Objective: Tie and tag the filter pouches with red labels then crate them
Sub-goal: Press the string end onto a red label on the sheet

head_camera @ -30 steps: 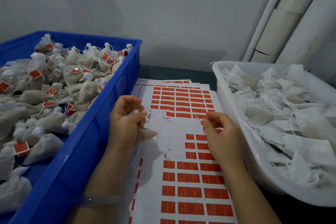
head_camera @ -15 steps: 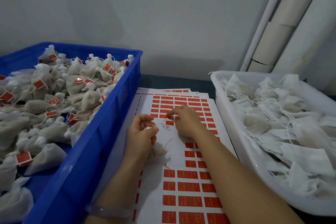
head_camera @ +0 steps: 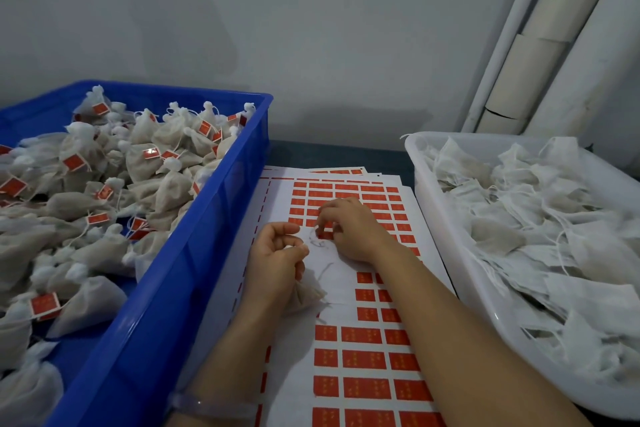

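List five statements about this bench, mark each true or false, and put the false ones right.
1. The left hand grips a pouch by its neck. True.
2. The right hand lies flat and open on the label sheet. False: its fingertips pinch at a red label on the sheet.
3. The blue crate stands to the left of the sheet. True.
4. The white tub holds pouches with red labels. False: its untagged pouches show no labels.
5. The crate is empty. False: it is heaped with tagged pouches.
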The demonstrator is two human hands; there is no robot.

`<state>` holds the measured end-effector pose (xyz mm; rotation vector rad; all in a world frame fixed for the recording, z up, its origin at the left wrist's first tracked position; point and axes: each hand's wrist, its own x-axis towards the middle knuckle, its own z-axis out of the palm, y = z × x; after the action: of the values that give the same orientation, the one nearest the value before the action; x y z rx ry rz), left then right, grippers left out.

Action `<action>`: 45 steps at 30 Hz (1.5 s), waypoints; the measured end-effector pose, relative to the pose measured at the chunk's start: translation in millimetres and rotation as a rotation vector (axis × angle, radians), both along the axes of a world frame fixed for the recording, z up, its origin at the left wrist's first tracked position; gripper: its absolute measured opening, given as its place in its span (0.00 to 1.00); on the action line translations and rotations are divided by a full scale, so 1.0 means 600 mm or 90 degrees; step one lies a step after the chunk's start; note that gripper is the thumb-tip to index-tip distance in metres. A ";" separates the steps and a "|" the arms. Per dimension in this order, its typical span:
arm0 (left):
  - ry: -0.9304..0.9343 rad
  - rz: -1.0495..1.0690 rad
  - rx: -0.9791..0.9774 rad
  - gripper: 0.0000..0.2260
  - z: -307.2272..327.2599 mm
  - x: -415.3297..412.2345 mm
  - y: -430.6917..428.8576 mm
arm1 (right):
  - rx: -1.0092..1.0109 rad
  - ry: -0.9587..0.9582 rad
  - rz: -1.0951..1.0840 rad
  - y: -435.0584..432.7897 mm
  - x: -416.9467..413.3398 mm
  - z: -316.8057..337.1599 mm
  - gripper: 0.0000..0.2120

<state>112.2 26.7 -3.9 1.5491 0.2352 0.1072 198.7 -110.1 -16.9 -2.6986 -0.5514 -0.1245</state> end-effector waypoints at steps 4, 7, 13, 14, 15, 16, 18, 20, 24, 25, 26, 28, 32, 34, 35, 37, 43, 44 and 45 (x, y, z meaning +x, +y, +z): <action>0.002 -0.001 0.004 0.09 -0.001 0.000 -0.001 | -0.009 0.022 -0.007 0.006 0.007 -0.002 0.15; 0.003 -0.001 0.002 0.09 0.000 0.001 -0.001 | -0.025 0.033 0.000 0.008 0.014 -0.005 0.16; 0.002 0.001 0.002 0.09 -0.002 -0.001 0.001 | -0.014 0.016 0.000 0.005 0.017 -0.017 0.10; 0.003 0.001 0.002 0.09 -0.002 0.000 0.000 | 0.001 0.018 -0.004 0.004 0.017 -0.018 0.11; 0.005 0.001 0.002 0.09 -0.003 0.000 0.000 | 0.014 0.021 -0.009 0.004 0.016 -0.017 0.11; 0.006 -0.002 0.002 0.09 -0.003 0.000 -0.001 | 0.023 0.024 -0.012 0.004 0.014 -0.015 0.11; 0.006 -0.012 0.003 0.09 -0.003 0.000 -0.002 | 0.043 0.027 -0.010 0.002 0.008 -0.013 0.10; 0.004 -0.017 0.007 0.09 -0.002 0.001 -0.002 | 0.057 0.018 -0.004 -0.003 0.000 -0.009 0.11; 0.002 -0.018 0.011 0.09 -0.003 0.003 -0.005 | 0.030 0.019 0.001 -0.015 -0.009 0.003 0.12; 0.001 -0.018 0.012 0.09 -0.003 0.003 -0.005 | 0.018 0.018 -0.002 -0.014 -0.009 0.006 0.13; -0.001 -0.017 0.014 0.09 -0.004 0.003 -0.005 | 0.006 0.013 -0.007 -0.012 -0.010 0.007 0.13; -0.002 -0.016 0.018 0.09 -0.005 0.002 -0.005 | -0.015 0.000 -0.019 -0.007 -0.012 0.008 0.14; -0.006 -0.015 0.019 0.09 -0.005 0.002 -0.006 | -0.017 -0.014 -0.034 -0.002 -0.016 0.009 0.14; -0.006 -0.014 0.019 0.09 -0.005 0.002 -0.005 | -0.013 -0.017 -0.046 0.001 -0.018 0.010 0.13; -0.007 -0.014 0.020 0.09 -0.005 0.001 -0.005 | -0.014 -0.020 -0.052 0.002 -0.019 0.011 0.13; -0.006 -0.013 0.020 0.09 -0.006 0.001 -0.004 | -0.019 -0.020 -0.058 0.004 -0.019 0.013 0.13; -0.003 -0.008 0.011 0.09 -0.005 0.002 -0.004 | -0.017 0.029 -0.091 0.012 -0.016 0.017 0.14; -0.004 -0.007 0.009 0.09 -0.006 0.002 -0.004 | -0.012 0.029 -0.100 0.014 -0.015 0.017 0.13; -0.006 -0.006 0.008 0.09 -0.006 0.002 -0.003 | -0.009 0.030 -0.107 0.016 -0.014 0.017 0.12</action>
<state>113.5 24.8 -7.4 1.5613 0.2209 0.1082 190.6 -100.3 -6.9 -2.7505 -0.3125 -0.1031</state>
